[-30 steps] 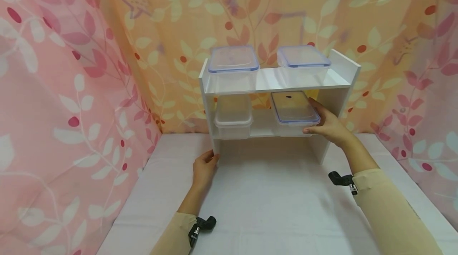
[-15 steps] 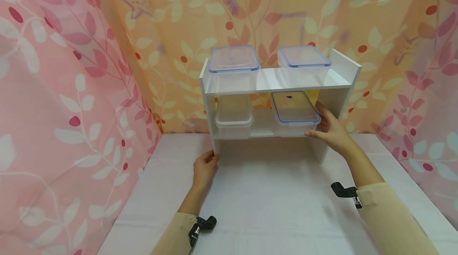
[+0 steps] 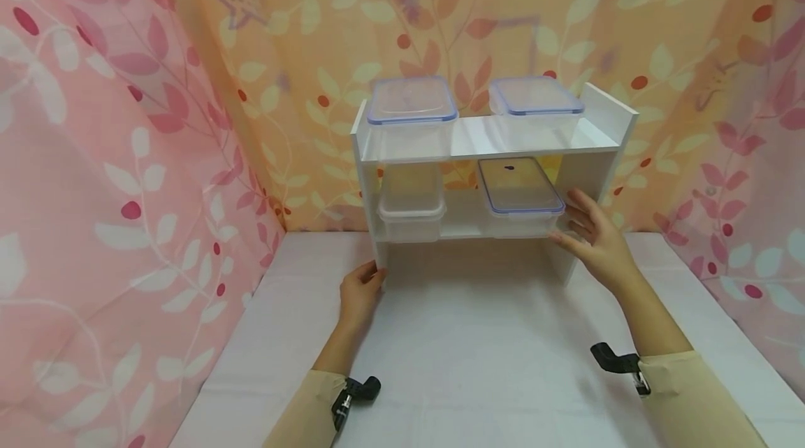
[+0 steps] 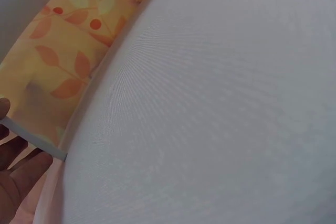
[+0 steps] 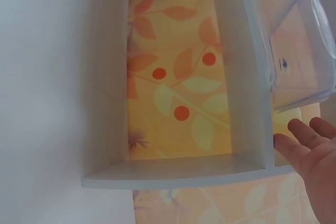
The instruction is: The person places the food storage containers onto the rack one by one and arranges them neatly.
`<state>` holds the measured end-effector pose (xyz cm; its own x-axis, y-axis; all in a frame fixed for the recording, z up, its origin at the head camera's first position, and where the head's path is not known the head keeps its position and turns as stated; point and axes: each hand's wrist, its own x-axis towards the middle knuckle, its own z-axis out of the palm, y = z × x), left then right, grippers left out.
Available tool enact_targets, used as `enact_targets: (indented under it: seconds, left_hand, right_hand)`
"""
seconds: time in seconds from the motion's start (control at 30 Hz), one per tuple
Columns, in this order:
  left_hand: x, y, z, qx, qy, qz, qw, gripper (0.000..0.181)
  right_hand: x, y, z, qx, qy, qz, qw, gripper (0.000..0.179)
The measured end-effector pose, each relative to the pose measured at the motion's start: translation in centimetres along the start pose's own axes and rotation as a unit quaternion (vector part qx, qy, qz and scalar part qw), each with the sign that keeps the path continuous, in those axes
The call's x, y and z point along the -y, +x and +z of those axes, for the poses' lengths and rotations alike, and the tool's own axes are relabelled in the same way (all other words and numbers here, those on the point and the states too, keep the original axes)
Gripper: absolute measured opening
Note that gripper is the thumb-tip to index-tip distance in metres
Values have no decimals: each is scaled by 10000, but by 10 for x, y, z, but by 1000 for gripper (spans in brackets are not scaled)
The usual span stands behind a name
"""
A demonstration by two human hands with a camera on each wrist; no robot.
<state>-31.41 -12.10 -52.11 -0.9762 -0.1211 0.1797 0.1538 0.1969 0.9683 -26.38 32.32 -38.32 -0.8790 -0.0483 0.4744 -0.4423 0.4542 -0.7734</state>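
Observation:
A white two-tier shelf (image 3: 468, 137) stands on the cloth-covered table. My left hand (image 3: 360, 294) pinches the lower front edge of its left side panel, thumb on one face and fingers on the other, as the left wrist view shows at the panel edge (image 4: 34, 139). On the lower tier, at the right, sits a clear food container with a blue-rimmed lid (image 3: 522, 189). Just right of that container is my right hand (image 3: 600, 245), fingers spread and holding nothing. In the right wrist view its fingers (image 5: 294, 148) are apart from the container (image 5: 302, 51), near the lower board.
Another clear container with a pale lid (image 3: 411, 207) sits at the lower left. On the top tier are two blue-rimmed containers, one left (image 3: 411, 102) and one right (image 3: 541, 98). A patterned orange curtain (image 3: 302, 119) hangs behind, pink ones at the sides.
My right hand has let go of the lower right container and drawn back to the right, its fingers spreading. The container and my left hand stay in place.

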Motion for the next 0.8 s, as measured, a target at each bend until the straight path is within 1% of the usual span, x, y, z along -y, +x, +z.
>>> enact_targets:
  seconds: [0.13,0.23,0.43,0.5,0.67,0.8]
  left_hand:
    - [0,0,0,-2,58,33,10000,41]
    - [1,1,0,-45,92,37,9999,40]
    - [1,0,0,-32,35,3,10000,39]
    - [1,0,0,-36,54,4,10000,38]
    - [0,0,0,-40,127,45,9999,37]
    - [1,0,0,-44,150,61,9999,36]
  right_hand:
    - [0,-11,-1,-274,2,-275,9992,88]
    - [1,-19,-1,-352,-46,-414,9985,86]
    - [0,-38,-1,-430,-569,-563,9959,85]
    - [-1,-44,0,-446,-573,-576,9957,83]
    - [-3,-56,0,-431,-261,-581,9970,80]
    - [-6,-63,-2,-454,-335,-554,9969,80]
